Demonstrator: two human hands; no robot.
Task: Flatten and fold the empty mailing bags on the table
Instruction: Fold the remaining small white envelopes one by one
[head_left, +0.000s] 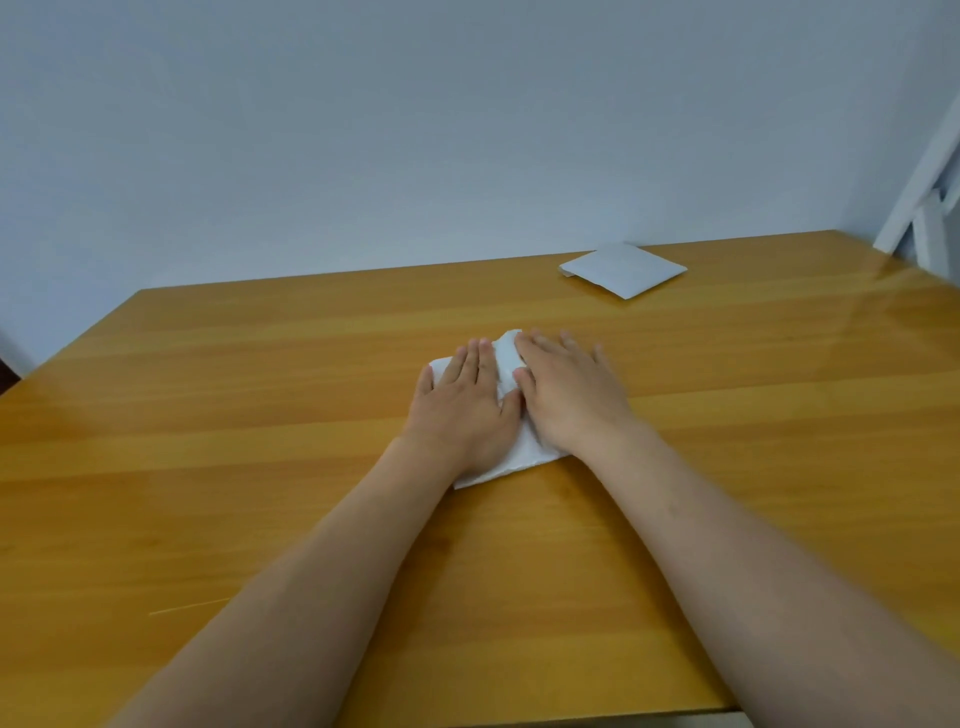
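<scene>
A white mailing bag (506, 358) lies in the middle of the wooden table (260, 415), mostly hidden under both hands. My left hand (465, 402) lies flat on its left half with straight fingers. My right hand (569, 397) presses flat on its right half, fingers spread. Only the bag's far edge, the strip between the hands and the near corner (514, 460) show. A second white bag (623, 270), folded flat into a square, rests at the far right of the table.
A pale wall stands right behind the table's far edge. White boards (930, 171) lean in the right corner beyond the table. The near table edge (545, 719) runs along the bottom of the view.
</scene>
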